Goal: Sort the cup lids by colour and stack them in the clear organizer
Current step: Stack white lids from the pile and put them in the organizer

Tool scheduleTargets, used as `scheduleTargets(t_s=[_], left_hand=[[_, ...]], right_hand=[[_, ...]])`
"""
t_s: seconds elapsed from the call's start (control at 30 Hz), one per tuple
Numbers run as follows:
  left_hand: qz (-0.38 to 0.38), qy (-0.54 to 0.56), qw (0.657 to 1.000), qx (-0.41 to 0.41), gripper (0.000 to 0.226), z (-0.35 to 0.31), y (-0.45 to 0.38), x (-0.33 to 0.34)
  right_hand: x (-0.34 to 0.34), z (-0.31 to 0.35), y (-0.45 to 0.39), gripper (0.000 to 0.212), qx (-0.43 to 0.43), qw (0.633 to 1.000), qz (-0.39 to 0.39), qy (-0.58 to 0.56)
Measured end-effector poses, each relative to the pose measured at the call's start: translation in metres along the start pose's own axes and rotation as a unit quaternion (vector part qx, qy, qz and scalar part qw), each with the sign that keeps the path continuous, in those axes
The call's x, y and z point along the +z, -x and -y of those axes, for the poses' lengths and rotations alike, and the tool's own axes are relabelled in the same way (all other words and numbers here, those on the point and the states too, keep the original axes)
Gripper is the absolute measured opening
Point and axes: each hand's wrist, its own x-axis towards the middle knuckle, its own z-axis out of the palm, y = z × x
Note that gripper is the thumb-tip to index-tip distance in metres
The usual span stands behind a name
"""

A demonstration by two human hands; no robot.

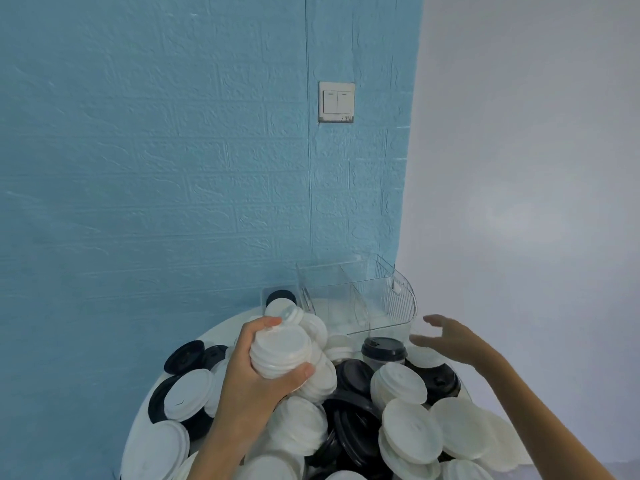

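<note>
My left hand grips a stack of white lids above the heap, thumb under it and fingers over the top. Loose white lids and black lids cover the round white table. The clear organizer stands at the table's far edge against the blue wall, with dividers inside and some white lids low in it. My right hand hovers with spread fingers just right of the organizer, holding nothing.
A cup with a black lid stands upright in front of the organizer. A smaller clear box with a black lid in it sits left of the organizer. A light switch is on the blue wall.
</note>
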Motion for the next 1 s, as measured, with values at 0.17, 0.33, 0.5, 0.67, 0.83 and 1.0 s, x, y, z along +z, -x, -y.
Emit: scheduleTargets(t_s=[0.17, 0.33, 0.5, 0.67, 0.83, 1.0], left_hand=[[0.007, 0.006, 1.0, 0.003, 0.081, -0.001, 0.001, 0.002], [0.0, 0.007, 1.0, -0.002, 0.083, -0.001, 0.0, -0.001], [0.008, 0.005, 1.0, -0.004, 0.083, -0.002, 0.002, -0.001], [0.008, 0.011, 1.0, -0.013, 0.075, -0.005, 0.001, 0.002], [0.01, 0.0, 1.0, -0.009, 0.072, -0.009, -0.005, 0.01], [0.016, 0.012, 1.0, 0.008, 0.071, -0.014, -0.006, 0.014]], right_hand=[[0.005, -0.007, -0.002, 0.086, 0.016, 0.992, 0.128, 0.013], [0.014, -0.009, -0.003, 0.095, 0.014, 0.994, 0.106, 0.007], [0.01, -0.013, -0.002, 0.096, 0.021, 0.998, 0.053, -0.034], [-0.023, 0.016, 0.026, 0.096, -0.033, 0.995, -0.04, -0.079], [-0.03, 0.11, 0.089, 0.071, -0.201, 0.965, -0.013, -0.167], [-0.006, 0.174, 0.126, 0.051, -0.292, 0.929, 0.091, -0.208]])
